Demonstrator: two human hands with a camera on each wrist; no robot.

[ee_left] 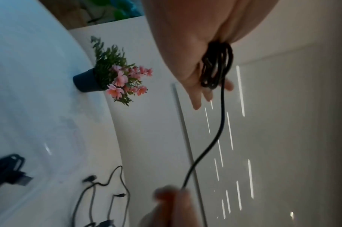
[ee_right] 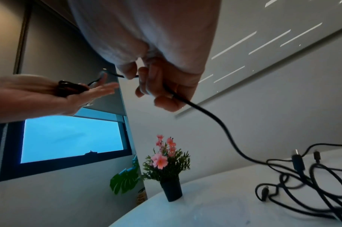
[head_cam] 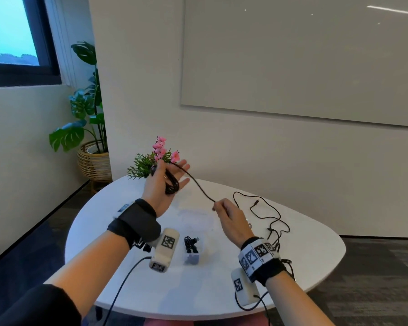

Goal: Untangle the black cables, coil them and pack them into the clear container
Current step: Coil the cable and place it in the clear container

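My left hand point(head_cam: 156, 192) is raised over the table's far side, palm up and fingers stretched out. A coil of black cable point(head_cam: 172, 184) is looped round it and held under the thumb; the left wrist view shows the coil point(ee_left: 216, 67) against the palm. From the coil a taut stretch of cable point(head_cam: 198, 187) runs down to my right hand point(head_cam: 223, 209), which pinches it between thumb and fingertips point(ee_right: 144, 76). Beyond that hand the cable point(ee_right: 214, 119) drops to a loose tangle of black cables point(head_cam: 271, 222) on the table. The clear container point(head_cam: 194, 255), between my wrists, holds one coiled cable.
A small dark pot of pink flowers point(head_cam: 158, 158) stands at the far edge of the white rounded table point(head_cam: 304, 267), just behind my left hand. A faint clear flat piece point(head_cam: 196, 217) lies mid-table. A large potted plant point(head_cam: 90, 137) stands on the floor to the left.
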